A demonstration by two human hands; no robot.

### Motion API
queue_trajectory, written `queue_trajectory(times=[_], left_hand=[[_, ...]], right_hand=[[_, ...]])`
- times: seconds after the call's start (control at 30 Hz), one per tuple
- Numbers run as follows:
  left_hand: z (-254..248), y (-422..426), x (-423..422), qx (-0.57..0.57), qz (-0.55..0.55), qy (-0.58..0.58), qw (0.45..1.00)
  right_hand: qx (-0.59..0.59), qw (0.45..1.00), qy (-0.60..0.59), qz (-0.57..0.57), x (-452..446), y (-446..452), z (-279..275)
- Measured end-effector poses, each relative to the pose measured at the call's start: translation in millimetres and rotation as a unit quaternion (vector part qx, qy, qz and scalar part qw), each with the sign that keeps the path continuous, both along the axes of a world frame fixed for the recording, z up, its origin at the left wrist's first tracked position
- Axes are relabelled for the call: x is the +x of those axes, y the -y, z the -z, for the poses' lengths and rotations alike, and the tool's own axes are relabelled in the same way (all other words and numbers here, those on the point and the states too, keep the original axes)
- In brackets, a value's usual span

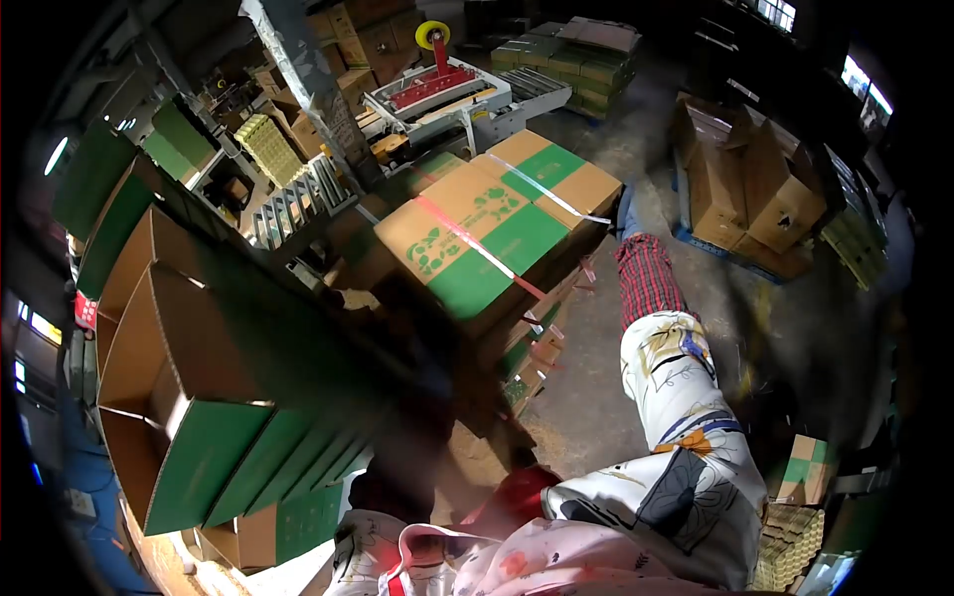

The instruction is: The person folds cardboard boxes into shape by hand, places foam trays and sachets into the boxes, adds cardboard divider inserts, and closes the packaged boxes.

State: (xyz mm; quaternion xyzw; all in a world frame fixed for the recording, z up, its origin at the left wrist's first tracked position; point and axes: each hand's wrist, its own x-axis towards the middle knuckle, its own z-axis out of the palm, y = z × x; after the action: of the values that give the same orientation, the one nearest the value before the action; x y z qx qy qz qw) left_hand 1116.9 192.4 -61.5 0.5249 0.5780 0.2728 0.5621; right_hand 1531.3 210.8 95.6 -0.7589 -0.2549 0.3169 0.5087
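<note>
My right arm reaches forward in a white floral sleeve with a red plaid cuff. At its end my right hand (627, 214), in a blue glove, is against the far right side of a green-and-brown cardboard box (497, 223). Its fingers are mostly hidden by the box edge. Clear and red tape strips cross the top of the box, and loose tape ends hang from its side. My left arm goes into deep shadow beside the near left side of the box; the hand there is dark and blurred, so its fingers cannot be made out.
Several open cartons (214, 452) stand nested at the left. A taping machine (442, 94) with a yellow tape roll (432, 36) and a roller conveyor (298, 204) are behind. Open brown cartons (745, 189) sit on a blue pallet at right. More boxes (566, 62) are stacked farther back.
</note>
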Motion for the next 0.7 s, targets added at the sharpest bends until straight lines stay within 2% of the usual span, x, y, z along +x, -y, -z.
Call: queue_trajectory(times=[0.17,0.27,0.3,0.33,0.37,0.4,0.7], left_hand=[[13,-11,3,-0.029,-0.038,0.004,0.999],[14,-3,-13,-0.040,-0.055,0.029,0.997],[13,0,-20,-0.045,-0.059,0.038,0.997],[11,5,-28,-0.047,-0.062,0.047,0.996],[14,5,-38,-0.047,-0.071,0.049,0.995],[13,14,-47,-0.050,-0.080,0.053,0.994],[1,141,-77,-0.103,-0.086,0.118,0.984]], right_hand=[[-0.035,0.999,-0.013,-0.023,10,-3,16],[-0.054,0.996,-0.067,-0.029,23,22,23],[-0.056,0.992,-0.111,-0.021,29,38,33],[-0.044,0.980,-0.194,-0.008,73,28,102],[-0.009,0.976,-0.216,0.037,48,55,70],[-0.020,0.961,-0.275,0.006,47,79,52],[0.074,0.988,-0.136,-0.010,0,85,69]])
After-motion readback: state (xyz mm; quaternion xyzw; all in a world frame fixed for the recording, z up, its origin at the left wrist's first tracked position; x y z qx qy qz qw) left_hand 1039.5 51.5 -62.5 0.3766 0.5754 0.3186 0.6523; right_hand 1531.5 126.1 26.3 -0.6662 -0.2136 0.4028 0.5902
